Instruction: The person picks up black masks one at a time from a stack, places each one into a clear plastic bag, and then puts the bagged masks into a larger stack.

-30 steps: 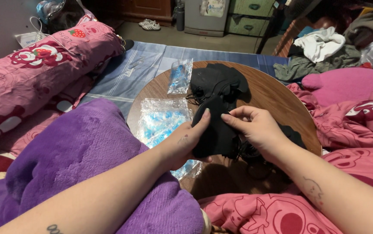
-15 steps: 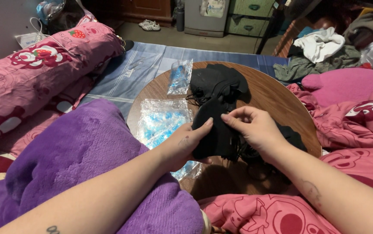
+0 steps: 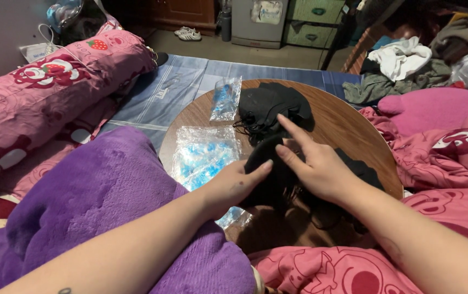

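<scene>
Currently both hands are working a small black fabric piece (image 3: 269, 163) at the middle of the round wooden table (image 3: 348, 122). Left hand (image 3: 234, 185) is lying flat, fingers loosely extended, fingertips pressing on the near-left edge of the piece; no closed grasp. Right hand (image 3: 315, 166) is resting on top, index finger stretched out toward the far stack of black pieces (image 3: 272, 103), other fingers half curled; can't tell if it's pinching anything underneath.

Step, as I'm reading it: flattening or separating one piece from the pile. Next move is likely calling for a proper pinch on one layer, since thin straps or cords are tangling around it.

Clear plastic bags with blue contents (image 3: 204, 155) are sitting just left of the hands, a smaller bag (image 3: 225, 98) beyond. Purple blanket (image 3: 92, 201) is covering the left lap side.

Hard to make out: black on black, so piece edges and count are unclear. More dark fabric (image 3: 361, 169) is partly hiding behind the right wrist. Table's near edge is in shadow.
</scene>
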